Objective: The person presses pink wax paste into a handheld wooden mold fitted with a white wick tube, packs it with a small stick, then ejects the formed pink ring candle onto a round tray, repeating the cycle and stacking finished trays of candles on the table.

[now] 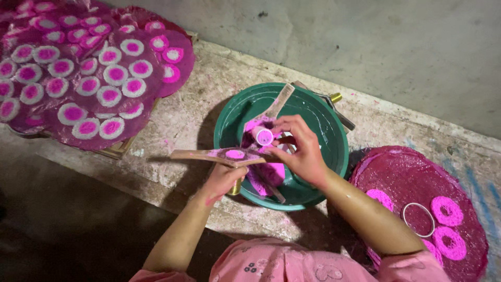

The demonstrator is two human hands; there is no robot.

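Our left hand (222,180) grips the wooden press (219,154) from below, fingers curled round its handle, over the green basin (334,141); our right hand (300,149) pinches a pink-tipped cylinder (262,136). Tilted, the press could spill pink paste outside the basin

- Green basin (334,137): glossy, smooth plastic.
- Flat paddle (209,155): matt wood, dusted with pink powder.
- Round mats (472,250): coarse, woven-looking, stained magenta; possibly fibre.
- Ring (418,220): thin, pale, perhaps metal.
- Ledge (198,109): rough, pitted concrete.
- Sleeves (271,263): soft pink cloth.
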